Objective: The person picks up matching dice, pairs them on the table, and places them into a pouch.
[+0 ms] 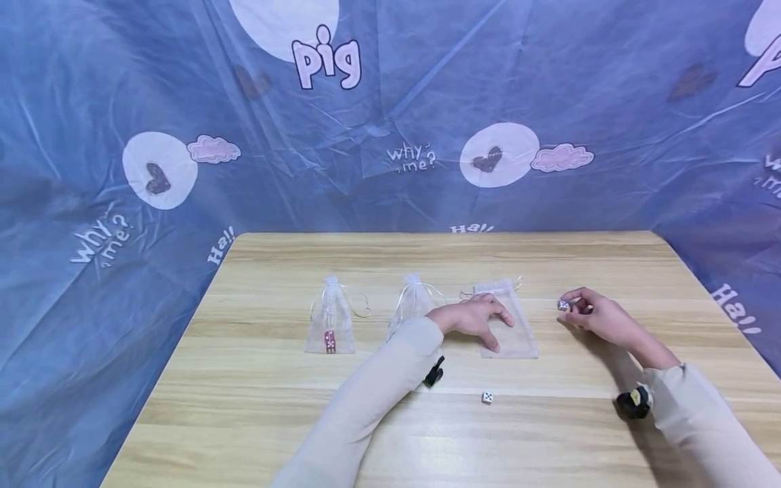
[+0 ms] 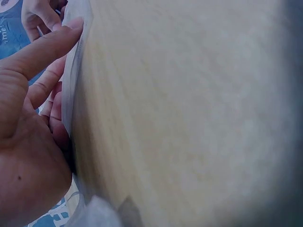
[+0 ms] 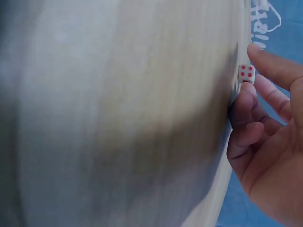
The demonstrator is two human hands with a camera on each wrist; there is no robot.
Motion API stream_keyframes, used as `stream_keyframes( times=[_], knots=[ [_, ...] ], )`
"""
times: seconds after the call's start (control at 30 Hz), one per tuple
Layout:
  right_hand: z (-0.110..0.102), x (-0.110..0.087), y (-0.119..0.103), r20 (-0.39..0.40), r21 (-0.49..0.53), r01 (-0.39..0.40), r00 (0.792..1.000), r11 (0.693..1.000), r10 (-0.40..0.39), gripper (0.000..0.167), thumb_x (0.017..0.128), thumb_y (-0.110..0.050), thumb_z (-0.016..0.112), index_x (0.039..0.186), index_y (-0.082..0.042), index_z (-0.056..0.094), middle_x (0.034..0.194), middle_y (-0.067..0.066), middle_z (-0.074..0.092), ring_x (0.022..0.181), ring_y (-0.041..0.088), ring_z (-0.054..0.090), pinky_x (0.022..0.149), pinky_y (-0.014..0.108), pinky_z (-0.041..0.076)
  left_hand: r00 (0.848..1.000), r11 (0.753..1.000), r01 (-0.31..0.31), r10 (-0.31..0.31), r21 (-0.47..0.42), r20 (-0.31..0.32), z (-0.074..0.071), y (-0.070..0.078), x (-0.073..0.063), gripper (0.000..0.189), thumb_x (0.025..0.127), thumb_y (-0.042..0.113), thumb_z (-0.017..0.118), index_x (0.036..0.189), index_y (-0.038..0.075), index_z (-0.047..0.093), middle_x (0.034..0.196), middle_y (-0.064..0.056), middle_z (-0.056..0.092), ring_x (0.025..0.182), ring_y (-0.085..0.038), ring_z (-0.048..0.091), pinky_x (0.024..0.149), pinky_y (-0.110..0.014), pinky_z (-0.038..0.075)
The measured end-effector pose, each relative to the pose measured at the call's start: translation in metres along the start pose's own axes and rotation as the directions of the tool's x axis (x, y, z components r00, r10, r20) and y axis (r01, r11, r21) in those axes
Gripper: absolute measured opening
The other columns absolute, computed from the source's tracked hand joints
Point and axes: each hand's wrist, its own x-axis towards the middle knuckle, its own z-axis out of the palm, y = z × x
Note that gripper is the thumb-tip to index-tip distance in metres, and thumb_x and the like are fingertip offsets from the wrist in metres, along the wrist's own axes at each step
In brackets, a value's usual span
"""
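My right hand pinches a small white die just right of the flat bag; the right wrist view shows red pips on one face of the die. My left hand lies over a white drawstring mesh bag, its thumb and fingers spread apart across the fabric. In the left wrist view the thumb reaches to the bag's edge. A second white die sits on the table in front of that bag.
A drawn-shut mesh bag with red dice inside lies at the left. Beside it is another tied mesh bag, partly hidden by my left forearm. The wooden table meets a blue printed cloth behind.
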Motion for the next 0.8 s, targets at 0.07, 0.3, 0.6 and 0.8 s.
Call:
stream_keyframes(
  times=[0.07,0.3,0.6,0.8],
  knots=[
    [0.0,0.003,0.002,0.01,-0.003,-0.013,1.0,1.0,0.013,0.038,0.092,-0.021,0.064,0.118,0.005,0.052,0.083,0.006,0.054,0.063,0.004,0.047,0.055,0.023,0.043,1.0,1.0,0.002,-0.002,0.004,0.002,0.0,0.001,0.0,0.055,0.074,0.028,0.083,0.124,0.028,0.061,0.134,0.007,0.045,0.127,-0.008,0.037,0.108,-0.018,0.026],
    [0.002,0.01,0.006,0.027,-0.036,-0.045,0.999,0.998,0.046,0.032,0.095,-0.022,0.059,0.115,0.003,0.056,0.086,0.007,0.056,0.062,0.006,0.048,0.055,0.024,0.044,1.0,1.0,0.019,-0.019,-0.014,0.013,-0.002,0.002,-0.001,0.055,0.074,0.028,0.082,0.125,0.028,0.06,0.135,0.006,0.044,0.13,-0.01,0.036,0.112,-0.022,0.026],
    [0.004,-0.002,-0.003,0.01,-0.041,-0.009,1.0,0.999,0.009,0.023,0.094,-0.018,0.061,0.107,0.001,0.058,0.081,0.003,0.054,0.061,0.003,0.045,0.054,0.023,0.042,1.0,0.999,0.025,-0.025,-0.022,0.012,-0.002,0.003,-0.001,0.055,0.074,0.027,0.082,0.124,0.029,0.06,0.135,0.006,0.044,0.13,-0.01,0.036,0.112,-0.023,0.026],
    [0.016,-0.019,-0.02,0.016,-0.008,0.076,0.997,0.997,-0.076,0.014,0.092,-0.011,0.062,0.102,0.0,0.06,0.075,0.0,0.054,0.059,0.0,0.045,0.051,0.022,0.042,1.0,1.0,0.019,-0.019,-0.018,0.008,-0.001,0.003,-0.002,0.054,0.074,0.028,0.082,0.124,0.029,0.061,0.135,0.007,0.045,0.132,-0.01,0.035,0.114,-0.026,0.025]
  ],
)
